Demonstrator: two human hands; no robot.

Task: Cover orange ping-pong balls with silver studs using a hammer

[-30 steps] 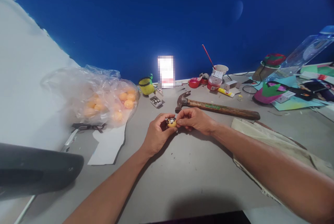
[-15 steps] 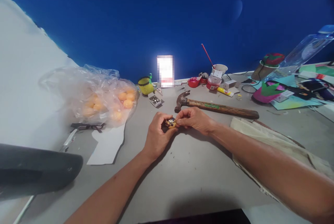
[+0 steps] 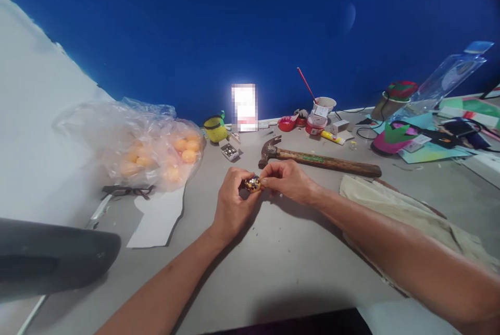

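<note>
My left hand [image 3: 233, 202] curls its thumb and fingers around a small orange ball [image 3: 253, 184] with shiny metal studs and dark spots over its surface. From the right, my right hand [image 3: 289, 182] has its thumb and forefinger pinched together against the ball's side. Whatever lies between those fingertips is hidden. Just beyond the hands, a small open box [image 3: 229, 151] holds several shiny metal pieces like those on the ball. A claw hammer [image 3: 318, 161] with a worn wooden handle rests behind my right hand.
At left, a clear plastic bag [image 3: 162, 137] holds several orange balls near eyeglasses [image 3: 128, 190] and white paper [image 3: 156, 218]. A folded cloth [image 3: 390, 215] lies under my right forearm. Along the back stand a yellow cup [image 3: 216, 129], a paper cup [image 3: 325, 104] and a glue tube [image 3: 332, 137].
The view has shifted slightly, so everything sits a little farther left. Both hands keep nearly the same hold at the ball.
</note>
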